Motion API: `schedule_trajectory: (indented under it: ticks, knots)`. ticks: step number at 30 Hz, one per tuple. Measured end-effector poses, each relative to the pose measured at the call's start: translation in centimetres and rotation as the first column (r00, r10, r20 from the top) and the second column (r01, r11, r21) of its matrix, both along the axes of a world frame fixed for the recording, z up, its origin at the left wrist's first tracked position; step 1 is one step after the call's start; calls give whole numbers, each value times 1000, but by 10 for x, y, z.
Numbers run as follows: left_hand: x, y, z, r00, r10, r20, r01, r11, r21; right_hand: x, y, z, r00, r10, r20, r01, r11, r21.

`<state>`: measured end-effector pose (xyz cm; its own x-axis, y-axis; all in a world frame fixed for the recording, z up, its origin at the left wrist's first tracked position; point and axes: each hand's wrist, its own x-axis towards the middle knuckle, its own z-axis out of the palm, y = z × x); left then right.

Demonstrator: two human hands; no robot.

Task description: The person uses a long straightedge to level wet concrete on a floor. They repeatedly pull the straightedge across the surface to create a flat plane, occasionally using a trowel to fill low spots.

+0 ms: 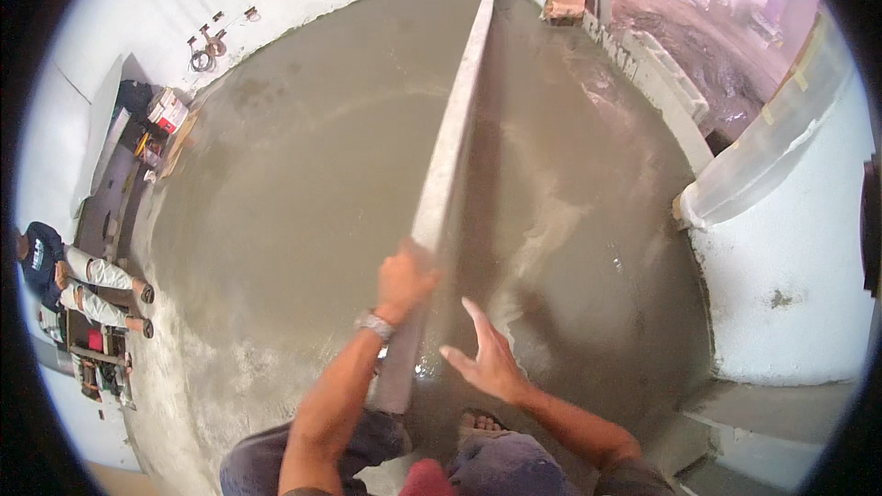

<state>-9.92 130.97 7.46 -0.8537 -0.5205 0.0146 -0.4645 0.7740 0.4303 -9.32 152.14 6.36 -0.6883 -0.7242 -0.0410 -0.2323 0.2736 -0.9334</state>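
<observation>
A long, pale straightedge [453, 133] runs from near my feet to the far wall, lying across wet grey concrete [312, 184]. My left hand [405, 283], with a watch on its wrist, is closed around the bar near its close end. To the right of the bar, my right hand [485, 363] hovers over the concrete, its thumb and fingers spread and nothing in them. The concrete looks smooth left of the bar, while paler, uneven streaks [551, 230] show on the right.
At the left a person [69, 271] sits by the wall, near a shelf of items [96, 349]. Farther along stands a white bucket [168, 112]. Cables [204, 53] hang from the far-left wall. A low block curb [666, 83] borders a doorway; steps [753, 413] rise at lower right.
</observation>
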Motion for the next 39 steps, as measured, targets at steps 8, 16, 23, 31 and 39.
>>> schedule_trajectory:
  ticks: [8, 16, 23, 31, 39]
  knots:
    - [32, -129, 76, 991, -10, 137, 37, 981, -191, -81, -69, 9, 998, -8, -57, -1, 988, -152]
    - [74, -181, 75, 986, -104, 129, 130, 967, -217, -139, -220, 32, 979, -200, -27, 197, 975, -101]
    - [117, -171, 16, 990, -136, 37, 136, 991, -4, -153, -329, 15, 899, -422, 122, 408, 905, 123]
    - [192, -201, -21, 989, -139, -47, 145, 973, 180, -117, -396, -78, 800, -599, 6, 595, 796, 108]
    - [292, -237, -66, 986, -151, 65, 129, 955, 267, -7, -431, -102, 758, -610, -232, 646, 752, 134]
